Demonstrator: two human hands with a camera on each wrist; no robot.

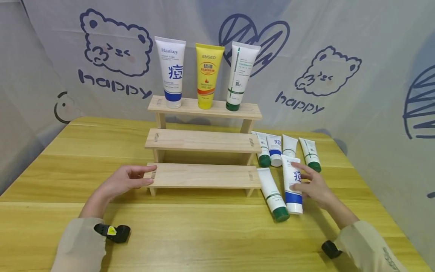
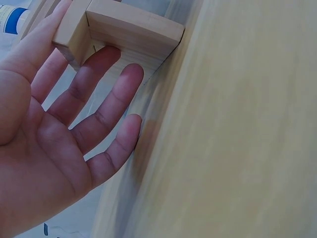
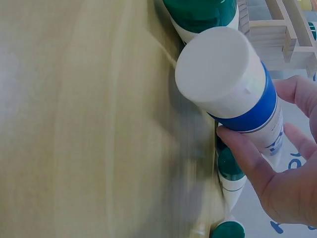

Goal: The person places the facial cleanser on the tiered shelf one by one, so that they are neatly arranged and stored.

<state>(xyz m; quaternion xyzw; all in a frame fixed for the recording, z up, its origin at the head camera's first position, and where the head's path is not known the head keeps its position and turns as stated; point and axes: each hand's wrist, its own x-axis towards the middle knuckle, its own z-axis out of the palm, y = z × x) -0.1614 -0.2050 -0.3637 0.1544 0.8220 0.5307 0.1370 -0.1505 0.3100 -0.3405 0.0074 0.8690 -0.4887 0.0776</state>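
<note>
A three-tier wooden display stand (image 1: 202, 175) stands on the table. My left hand (image 1: 127, 177) holds the left end of its lowest step between thumb and forefinger; in the left wrist view, the other fingers spread loosely below the board. At the right, my right hand (image 1: 316, 187) grips a white squeeze tube with a blue band (image 1: 289, 173) by its sides, its white cap (image 3: 213, 69) toward the right wrist camera. Beside it lies a white tube with a green cap (image 1: 270, 189). On the top step stand a white-and-blue tube (image 1: 173, 70), a yellow tube (image 1: 208, 75) and a green-capped white tube (image 1: 242, 71).
Several more tubes lie behind the held one, among them a blue-banded tube (image 1: 274, 147) and a green-capped tube (image 1: 310, 153). A printed cloth (image 1: 204, 22) hangs behind the wooden table (image 1: 190, 238).
</note>
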